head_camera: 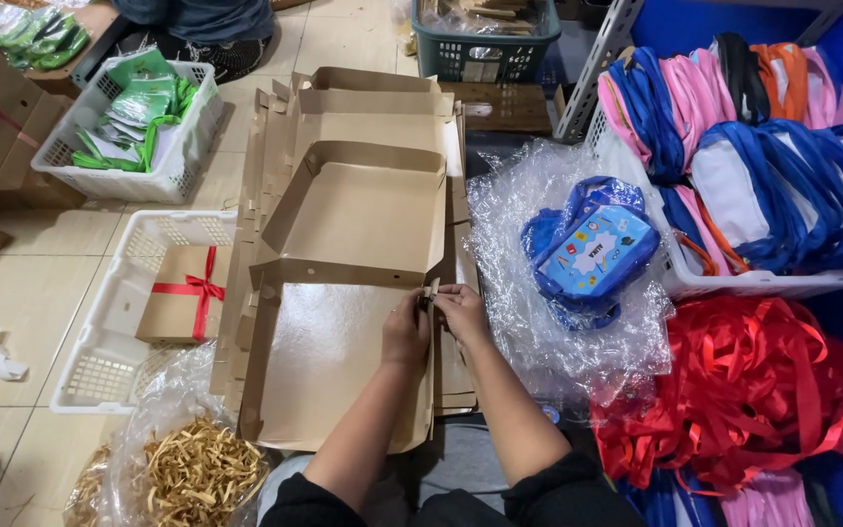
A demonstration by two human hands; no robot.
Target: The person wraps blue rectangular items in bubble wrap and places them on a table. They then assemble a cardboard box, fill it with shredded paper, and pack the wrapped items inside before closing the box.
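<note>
Pinching the tab (431, 290) at the flat box's (343, 361) 2 o'clock corner, both hands meet: left hand (405, 332), right hand (461, 310), fingers clenched on it.

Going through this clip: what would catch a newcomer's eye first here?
Probably the heap of bright red ribbon at lower right, beside the white basket of blue and pink bags. At centre, both hands, left hand and right hand, pinch the right edge of a flat brown cardboard box blank.

Red ribbons (734, 390), blue pouch (592, 254) (on bubble wrap (519, 195)), shredded paper (197, 473).
</note>
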